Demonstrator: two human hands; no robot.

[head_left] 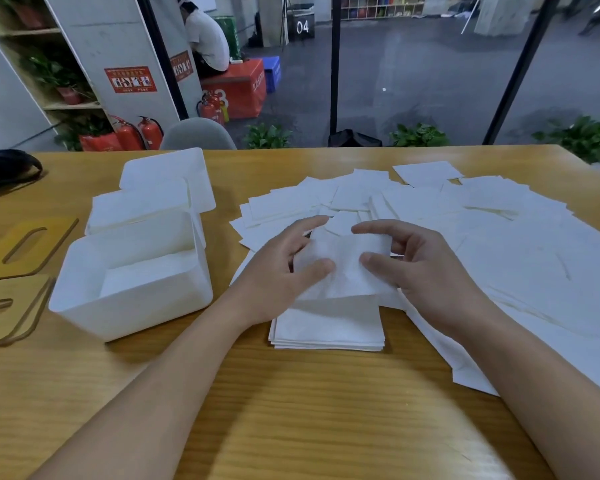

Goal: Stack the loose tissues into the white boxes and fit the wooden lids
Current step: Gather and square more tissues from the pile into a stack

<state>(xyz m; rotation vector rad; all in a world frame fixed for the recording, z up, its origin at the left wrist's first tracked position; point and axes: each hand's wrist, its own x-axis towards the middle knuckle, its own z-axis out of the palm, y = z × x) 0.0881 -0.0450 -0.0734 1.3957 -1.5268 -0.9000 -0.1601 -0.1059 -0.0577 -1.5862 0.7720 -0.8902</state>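
while both pinch one tissue (343, 268), left hand (284, 271), right hand (409, 268), above small stack (329, 327)

the white number "04" stands on a black box (301, 26) on the floor far back. a large pale "3" shows on the red box (238, 91) there. the red signs (131, 79) on the pillar carry print too small to read.

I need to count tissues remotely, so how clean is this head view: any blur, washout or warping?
Head view: soft motion blur on both hands, left hand and right hand; the held tissue and loose tissues wash out white, edges hard to separate; wide-angle bending curves the table; the forearms cast soft shadows there.
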